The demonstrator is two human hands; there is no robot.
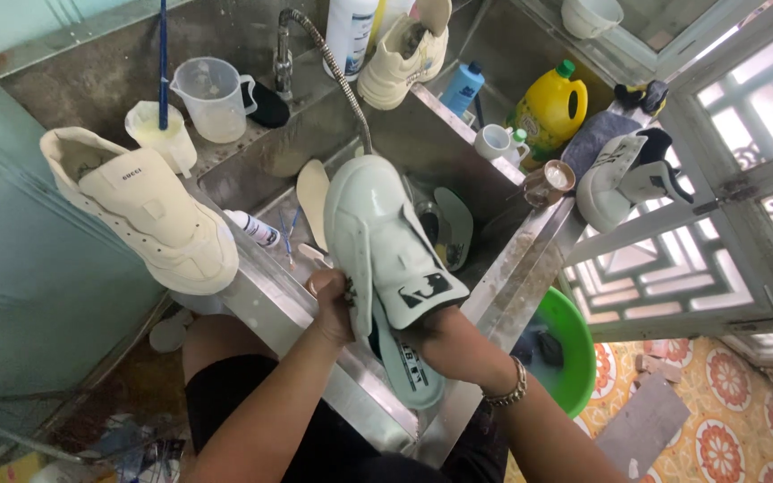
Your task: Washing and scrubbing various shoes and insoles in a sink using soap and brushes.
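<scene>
Two hands worked over the steel sink (530, 259). Cream sneaker (149, 210) sat on the left rim. Left hand (331, 304) gripped the pale green sneaker's (378, 237) side; right hand (445, 335) was tucked inside. Best kept steady above the basin.

Bare forearms, metal bracelet (505, 391), black clothing (225, 402)

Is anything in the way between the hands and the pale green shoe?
No. The left hand grips the pale green shoe at its side, and the right hand is tucked inside its opening. Nothing sits between them.
</scene>
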